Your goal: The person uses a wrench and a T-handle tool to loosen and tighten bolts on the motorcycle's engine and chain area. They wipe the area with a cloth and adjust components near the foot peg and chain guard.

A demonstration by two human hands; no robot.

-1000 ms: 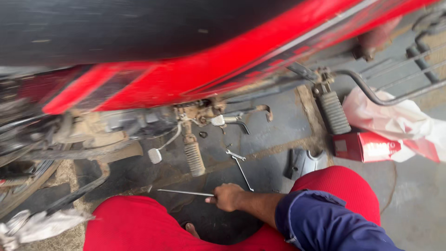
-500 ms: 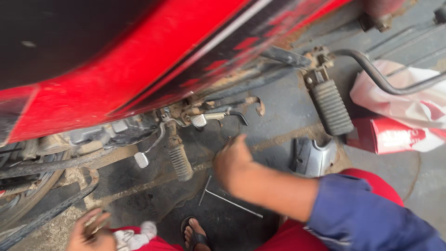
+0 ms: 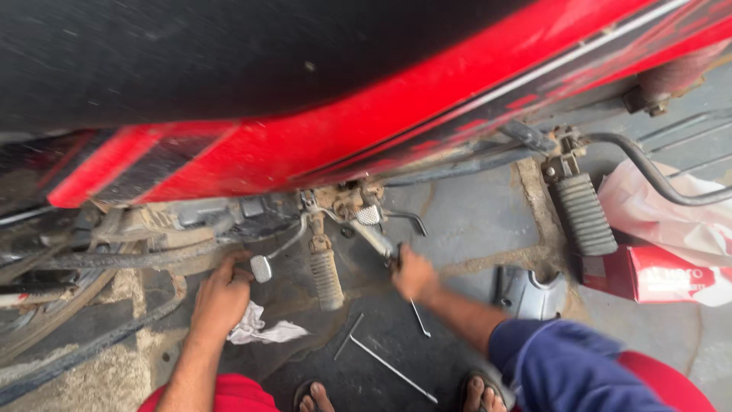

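Left hand [image 3: 221,294] grips white rag [image 3: 263,330] (crumpled); right hand [image 3: 414,273] on steel lever [image 3: 379,240].

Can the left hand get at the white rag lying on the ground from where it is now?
Probably yes. The left hand is up at the small metal pedal, and the white rag lies just beside and below its wrist on open ground, with nothing lying between them.

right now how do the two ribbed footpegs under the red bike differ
The front footpeg hangs beside the left hand, caked in brown dirt, slim and nearly upright. The rear footpeg sits far to the side of the right hand, by a white bag; it looks thicker, darker grey and cleaner, tilted slightly. Both are ribbed rubber cylinders pointing down toward the stone floor.
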